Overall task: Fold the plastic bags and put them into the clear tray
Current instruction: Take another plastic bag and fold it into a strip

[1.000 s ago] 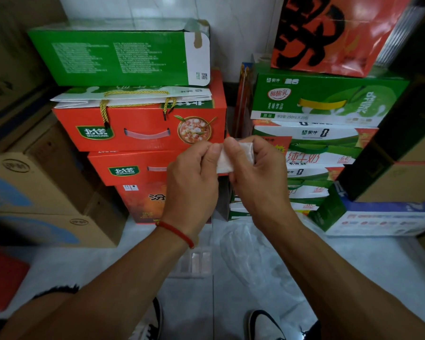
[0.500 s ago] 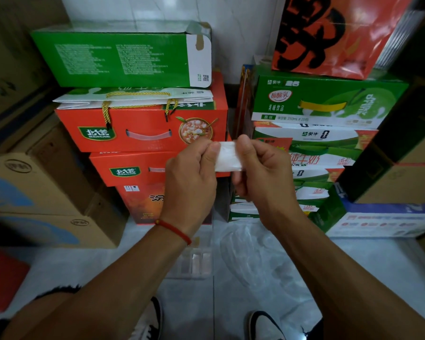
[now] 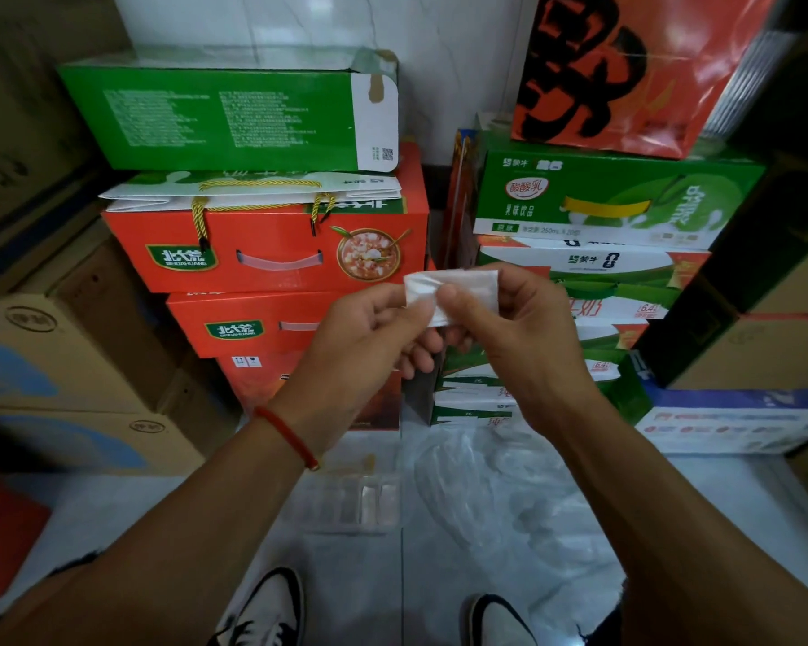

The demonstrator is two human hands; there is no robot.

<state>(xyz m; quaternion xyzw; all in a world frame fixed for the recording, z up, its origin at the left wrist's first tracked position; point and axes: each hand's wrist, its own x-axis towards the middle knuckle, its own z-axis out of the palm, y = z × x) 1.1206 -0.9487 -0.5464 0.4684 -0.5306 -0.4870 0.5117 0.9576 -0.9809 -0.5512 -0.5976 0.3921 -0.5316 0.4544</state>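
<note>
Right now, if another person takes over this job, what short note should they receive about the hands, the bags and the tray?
Left hand: pinches the left end of the folded bag.
Right hand: pinches the same bag from the right, thumb on its front.
The bag is held in the air in front of the boxes, folded into a small strip.
Tray: on the floor below the hands; contents unclear.
Loose bags: on the floor, right of the tray, unfolded.
Left: finish this bag, put it in the tray, then fold the loose ones.
</note>
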